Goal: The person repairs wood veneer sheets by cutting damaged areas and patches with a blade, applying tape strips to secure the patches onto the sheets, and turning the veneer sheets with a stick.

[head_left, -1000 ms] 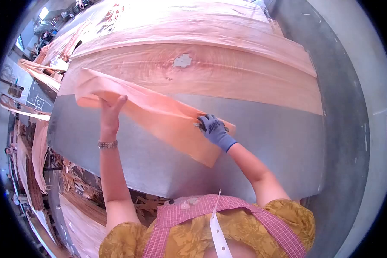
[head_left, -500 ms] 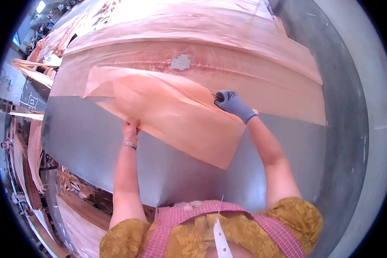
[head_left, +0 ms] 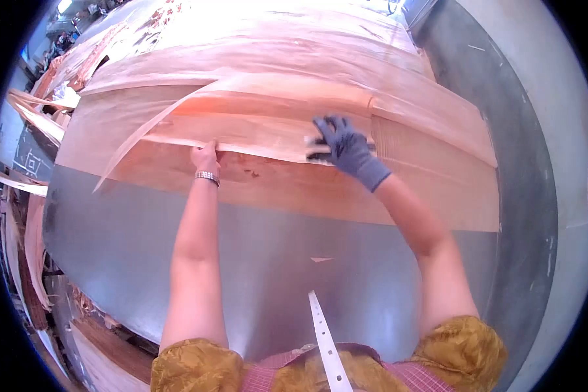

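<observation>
A loose, thin sheet of wood veneer (head_left: 261, 134) lies partly curled over a larger veneer sheet (head_left: 451, 202) on the grey table. My left hand (head_left: 206, 159), bare with a band at the wrist, pinches the loose sheet's near edge. My right hand (head_left: 349, 151), in a grey-blue glove, has its fingers spread at the right part of that sheet; motion smears some fingertips. The loose sheet's left corner hangs out in a narrow point over the layer below. Dark marks show on the lower veneer just under the near edge.
The grey tabletop (head_left: 261, 242) runs between me and the veneer, with a small veneer scrap (head_left: 321, 259) on it. Torn veneer strips (head_left: 36, 242) hang and pile at the left. A white perforated strap (head_left: 325, 340) hangs at my chest. A grey ledge (head_left: 522, 163) borders the right side.
The loose veneer has moved away from me and down onto the larger sheet, covering the pale patch there. My right hand has opened off its edge. My left hand has moved forward, still holding on.
</observation>
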Demonstrator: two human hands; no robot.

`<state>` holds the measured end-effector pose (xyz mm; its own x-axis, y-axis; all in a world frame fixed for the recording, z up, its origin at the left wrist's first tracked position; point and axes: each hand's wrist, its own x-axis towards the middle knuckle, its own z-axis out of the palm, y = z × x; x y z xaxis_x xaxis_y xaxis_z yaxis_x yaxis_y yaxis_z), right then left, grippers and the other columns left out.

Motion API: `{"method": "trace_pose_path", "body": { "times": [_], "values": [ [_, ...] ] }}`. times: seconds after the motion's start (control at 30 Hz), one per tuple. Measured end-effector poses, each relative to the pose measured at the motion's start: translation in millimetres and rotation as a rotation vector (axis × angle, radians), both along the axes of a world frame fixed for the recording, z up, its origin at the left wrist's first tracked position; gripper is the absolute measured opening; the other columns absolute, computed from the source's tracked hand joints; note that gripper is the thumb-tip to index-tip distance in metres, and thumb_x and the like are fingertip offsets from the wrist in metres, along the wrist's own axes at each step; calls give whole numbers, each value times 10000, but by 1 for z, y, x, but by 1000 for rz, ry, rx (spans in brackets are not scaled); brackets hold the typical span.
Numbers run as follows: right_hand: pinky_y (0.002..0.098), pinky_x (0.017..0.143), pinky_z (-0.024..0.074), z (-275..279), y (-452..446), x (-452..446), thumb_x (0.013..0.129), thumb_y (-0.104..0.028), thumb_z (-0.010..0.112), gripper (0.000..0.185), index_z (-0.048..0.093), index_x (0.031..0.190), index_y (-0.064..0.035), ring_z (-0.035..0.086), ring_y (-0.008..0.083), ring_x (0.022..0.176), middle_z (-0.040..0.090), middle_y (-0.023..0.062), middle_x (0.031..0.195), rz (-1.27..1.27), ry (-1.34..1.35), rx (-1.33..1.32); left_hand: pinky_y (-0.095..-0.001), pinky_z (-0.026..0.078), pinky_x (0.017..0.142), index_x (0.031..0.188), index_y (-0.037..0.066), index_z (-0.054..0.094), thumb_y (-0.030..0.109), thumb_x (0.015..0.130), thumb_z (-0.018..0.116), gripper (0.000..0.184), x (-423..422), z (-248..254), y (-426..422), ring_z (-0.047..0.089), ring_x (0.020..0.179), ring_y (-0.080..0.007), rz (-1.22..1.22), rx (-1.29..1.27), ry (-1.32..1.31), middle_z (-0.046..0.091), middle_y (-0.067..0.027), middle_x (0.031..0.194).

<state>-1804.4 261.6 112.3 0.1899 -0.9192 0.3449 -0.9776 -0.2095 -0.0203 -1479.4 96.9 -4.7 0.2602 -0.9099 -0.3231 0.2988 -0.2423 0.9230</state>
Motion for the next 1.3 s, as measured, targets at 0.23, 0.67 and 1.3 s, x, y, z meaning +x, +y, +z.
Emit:
{"method": "trace_pose_path", "body": {
  "times": [0.23,0.67,1.3],
  "values": [
    [440,790,540,-51,-11,-44,833,-311,672,241,612,1001,-150,591,296,1010,603,71,1011,-74,58,167,-385,573,752,1100,-32,553,-32,756,719,382,-1,-13,-41,660,878,-231,-82,-283,-8,646,-119,1022],
    [388,685,565,-86,-1,-3,899,-214,570,308,597,1205,-237,640,244,912,588,51,982,142,175,228,-414,564,792,1160,-33,552,47,799,694,397,38,-15,-27,654,953,-250,-86,-121,-248,640,-164,1026],
    [398,909,475,-121,-56,-46,894,-280,678,454,550,1238,-12,591,331,1044,598,208,1087,-19,-712,339,-470,109,1197,1518,35,234,575,963,378,787,-65,-57,-26,163,1482,-286,-635,-580,-1655,213,-143,1594]
  ]
}}
